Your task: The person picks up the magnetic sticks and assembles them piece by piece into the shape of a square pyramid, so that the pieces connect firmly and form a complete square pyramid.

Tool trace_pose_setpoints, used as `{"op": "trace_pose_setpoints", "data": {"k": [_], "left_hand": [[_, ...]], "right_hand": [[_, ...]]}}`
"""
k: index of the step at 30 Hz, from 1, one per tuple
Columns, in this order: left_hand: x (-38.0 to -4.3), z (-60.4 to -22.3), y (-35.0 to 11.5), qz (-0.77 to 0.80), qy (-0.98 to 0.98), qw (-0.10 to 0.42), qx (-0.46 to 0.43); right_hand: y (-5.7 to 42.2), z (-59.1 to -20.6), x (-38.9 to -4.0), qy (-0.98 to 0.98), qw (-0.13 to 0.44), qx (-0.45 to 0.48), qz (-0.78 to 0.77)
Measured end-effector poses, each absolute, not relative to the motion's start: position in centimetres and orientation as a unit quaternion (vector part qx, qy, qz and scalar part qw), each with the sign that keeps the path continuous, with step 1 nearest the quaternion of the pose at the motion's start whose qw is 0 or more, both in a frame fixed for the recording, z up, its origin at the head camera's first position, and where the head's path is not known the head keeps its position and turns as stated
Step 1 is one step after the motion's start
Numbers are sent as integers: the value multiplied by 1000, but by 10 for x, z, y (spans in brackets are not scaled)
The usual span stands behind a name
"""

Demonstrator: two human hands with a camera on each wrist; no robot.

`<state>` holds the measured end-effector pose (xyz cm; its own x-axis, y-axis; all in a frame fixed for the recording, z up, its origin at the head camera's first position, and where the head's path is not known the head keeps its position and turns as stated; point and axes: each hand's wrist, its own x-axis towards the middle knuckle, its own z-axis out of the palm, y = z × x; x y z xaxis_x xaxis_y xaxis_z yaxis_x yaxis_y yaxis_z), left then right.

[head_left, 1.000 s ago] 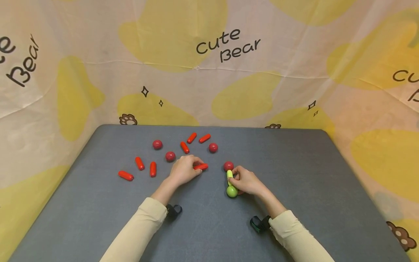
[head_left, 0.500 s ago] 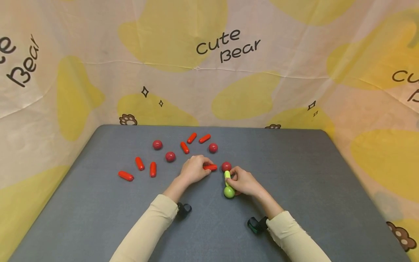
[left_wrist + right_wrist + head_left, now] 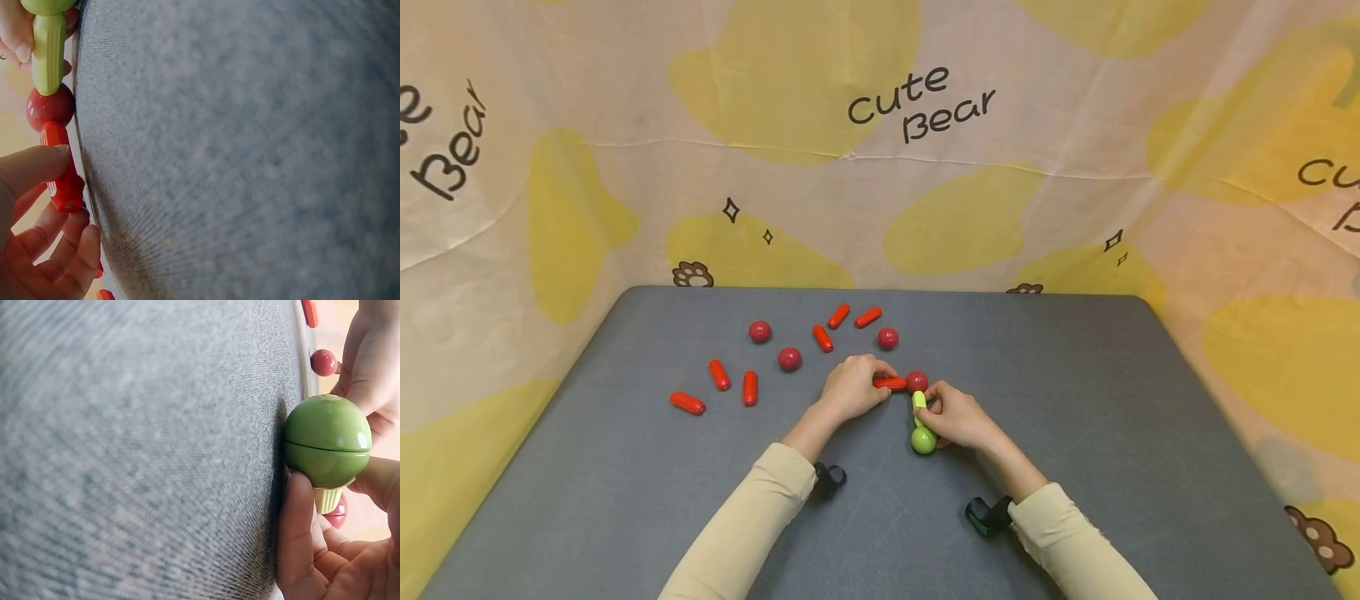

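My left hand (image 3: 854,390) pinches a red ribbed stick (image 3: 61,169) between thumb and fingers. The stick's far end meets a red ball (image 3: 917,382), which also shows in the left wrist view. From that ball a yellow-green stick (image 3: 920,407) runs toward me to a green ball (image 3: 923,440). My right hand (image 3: 961,418) holds the yellow-green stick by its side, fingers close to the green ball. In the right wrist view, the green ball (image 3: 328,442) has a seam round its middle and hides most of the yellow-green stick behind it.
On the grey table (image 3: 1075,375), red sticks (image 3: 750,388) lie loose at the left, with several more at the back. Loose red balls (image 3: 789,359) sit among them. A printed cloth (image 3: 955,208) hangs behind and along both sides of the table.
My left hand has moved right, bringing the red stick up against the red ball. The joined ball-and-stick piece in my right hand has shifted slightly left.
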<state>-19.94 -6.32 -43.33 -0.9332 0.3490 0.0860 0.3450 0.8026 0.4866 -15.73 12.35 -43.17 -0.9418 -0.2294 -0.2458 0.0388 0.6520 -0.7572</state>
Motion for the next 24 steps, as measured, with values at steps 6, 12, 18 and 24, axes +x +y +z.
{"op": "trace_pose_setpoints", "data": {"k": [6, 12, 18, 24], "left_hand": [[-199, -432, -63, 257, 949, 5, 183], [-199, -430, -63, 254, 949, -5, 186], [-199, -428, -61, 253, 949, -1, 187], [-199, -429, -60, 250, 950, 7, 189]], "right_hand": [[126, -428, -159, 888, 170, -34, -426], [126, -427, -166, 884, 158, -1, -440], [122, -427, -175, 889, 160, 1, -428], [118, -429, -179, 899, 163, 1, -407]]}}
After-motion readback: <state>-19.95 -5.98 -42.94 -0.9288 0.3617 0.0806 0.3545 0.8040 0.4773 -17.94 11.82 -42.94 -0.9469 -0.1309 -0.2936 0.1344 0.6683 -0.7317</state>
